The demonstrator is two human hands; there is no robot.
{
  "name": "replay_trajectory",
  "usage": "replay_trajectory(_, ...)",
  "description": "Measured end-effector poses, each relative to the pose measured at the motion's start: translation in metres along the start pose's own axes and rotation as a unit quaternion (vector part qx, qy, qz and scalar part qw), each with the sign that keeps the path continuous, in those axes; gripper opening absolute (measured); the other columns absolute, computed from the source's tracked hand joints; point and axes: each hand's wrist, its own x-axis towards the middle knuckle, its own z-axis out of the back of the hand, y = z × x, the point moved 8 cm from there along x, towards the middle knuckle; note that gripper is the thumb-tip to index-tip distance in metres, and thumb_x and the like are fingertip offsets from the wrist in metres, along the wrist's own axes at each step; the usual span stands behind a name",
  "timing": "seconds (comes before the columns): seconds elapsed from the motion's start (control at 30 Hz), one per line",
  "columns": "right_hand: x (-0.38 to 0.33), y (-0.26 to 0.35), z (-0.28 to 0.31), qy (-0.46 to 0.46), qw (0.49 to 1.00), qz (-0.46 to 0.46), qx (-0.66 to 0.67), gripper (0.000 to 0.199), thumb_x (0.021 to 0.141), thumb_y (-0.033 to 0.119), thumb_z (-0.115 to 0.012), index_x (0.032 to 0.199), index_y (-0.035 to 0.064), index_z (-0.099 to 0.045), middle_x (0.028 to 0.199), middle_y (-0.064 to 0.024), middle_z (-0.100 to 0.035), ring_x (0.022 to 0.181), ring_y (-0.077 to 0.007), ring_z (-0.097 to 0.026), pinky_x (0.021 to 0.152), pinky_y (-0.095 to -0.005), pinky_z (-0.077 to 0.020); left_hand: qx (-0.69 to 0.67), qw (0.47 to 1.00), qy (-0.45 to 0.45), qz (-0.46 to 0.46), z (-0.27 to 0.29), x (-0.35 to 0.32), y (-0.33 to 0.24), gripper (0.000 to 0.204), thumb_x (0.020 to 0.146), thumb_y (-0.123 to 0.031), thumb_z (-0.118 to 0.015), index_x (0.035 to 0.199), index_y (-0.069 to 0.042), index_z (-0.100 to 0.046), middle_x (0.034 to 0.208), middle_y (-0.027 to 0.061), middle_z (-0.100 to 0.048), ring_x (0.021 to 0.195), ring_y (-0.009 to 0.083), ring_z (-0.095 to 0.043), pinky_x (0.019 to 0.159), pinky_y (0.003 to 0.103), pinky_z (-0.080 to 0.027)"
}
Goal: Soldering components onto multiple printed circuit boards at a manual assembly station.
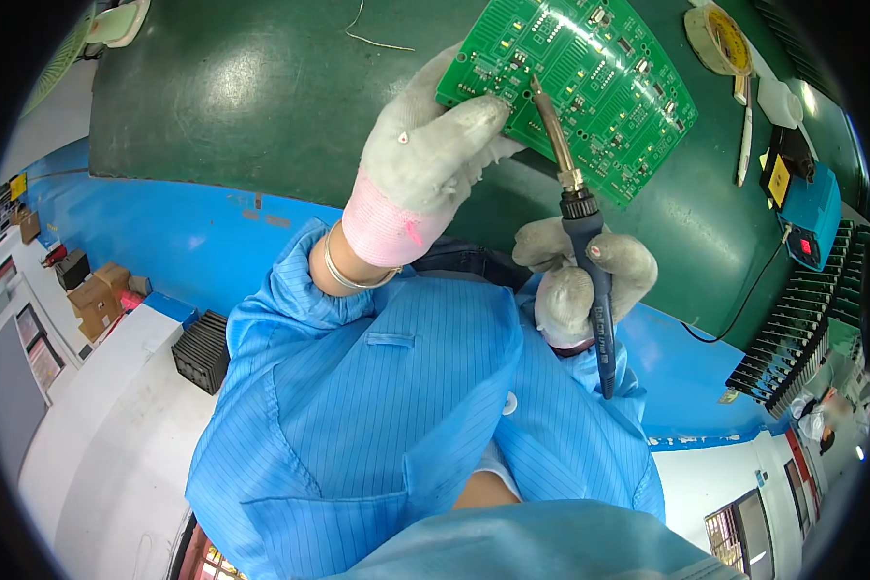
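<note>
Up top, left hand (425,155) grips circuit board (575,82) — soldering iron (575,208) touching it.

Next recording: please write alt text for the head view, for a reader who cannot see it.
A gloved left hand holds a green circuit board by its edge above a dark green mat, while the gloved right hand grips a blue-handled soldering iron with its tip at the board. Blue coat sleeves fill the foreground.
</note>
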Motion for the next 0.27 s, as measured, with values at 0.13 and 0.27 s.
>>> replay_trajectory(0.13,-0.0029,-0.0058,0.0029,-0.010,0.999,-0.032,0.004,0.035,0.087,0.017,-0.065,0.115,0.0062,-0.046,0.074,-0.0211,-0.061,0.055,-0.0129,-0.053,0.044,-0.0260,-0.0419,-0.003,1.000,-0.003,-0.003,-0.0003,-0.0003,0.0009,0.046,0.089,-0.013,-0.049,0.129,0.005,-0.037,0.123,0.0154,-0.052,0.111,0.0253,-0.055,0.091,0.038,-0.049)
replay_trajectory(0.27,-0.0031,-0.0070,0.0036,-0.064,0.997,-0.046,0.007,0.041,0.085,0.027,-0.068,0.115,0.0107,-0.046,0.076,-0.0277,-0.062,0.056,-0.0157,-0.059,0.045,-0.0252,-0.0463,-0.007,1.000,-0.002,-0.001,0.0017,-0.0015,0.0029,0.047,0.089,-0.014,-0.050,0.130,0.004,-0.036,0.124,0.0155,-0.052,0.112,0.0255,-0.054,0.091,0.038,-0.049)
